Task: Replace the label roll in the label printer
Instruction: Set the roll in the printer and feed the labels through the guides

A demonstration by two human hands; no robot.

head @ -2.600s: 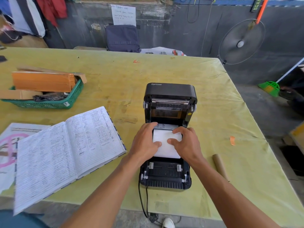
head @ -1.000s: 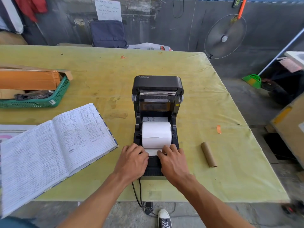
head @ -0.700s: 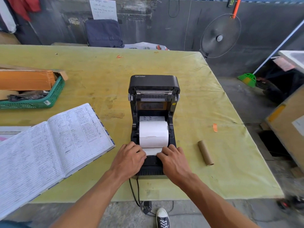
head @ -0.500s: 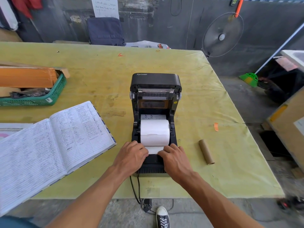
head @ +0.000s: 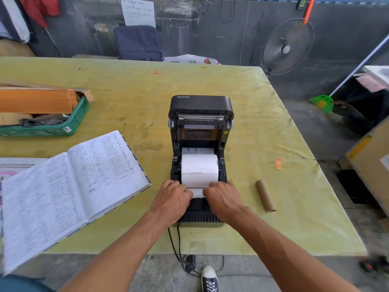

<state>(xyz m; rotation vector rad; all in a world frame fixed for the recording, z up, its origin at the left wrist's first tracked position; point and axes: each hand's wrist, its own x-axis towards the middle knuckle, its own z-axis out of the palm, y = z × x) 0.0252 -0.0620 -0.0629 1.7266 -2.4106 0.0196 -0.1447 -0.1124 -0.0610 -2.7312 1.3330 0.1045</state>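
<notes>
Label printer (head: 201, 161) sitting near the tabletop's front edge, lid open, new label roll (head: 199, 170) seated in its bay. Left hand (head: 171, 200) and right hand (head: 223, 198), fingers curled together, pinching the paper's free end (head: 197, 192) and feeding it forward. Next, probably: aligning guides, closing lid.

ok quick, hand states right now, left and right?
Left hand: fingers curled down on the loose paper end of the label roll; actual pinch cannot be told.
Right hand: same, on the paper's other edge; cannot be told.
</notes>
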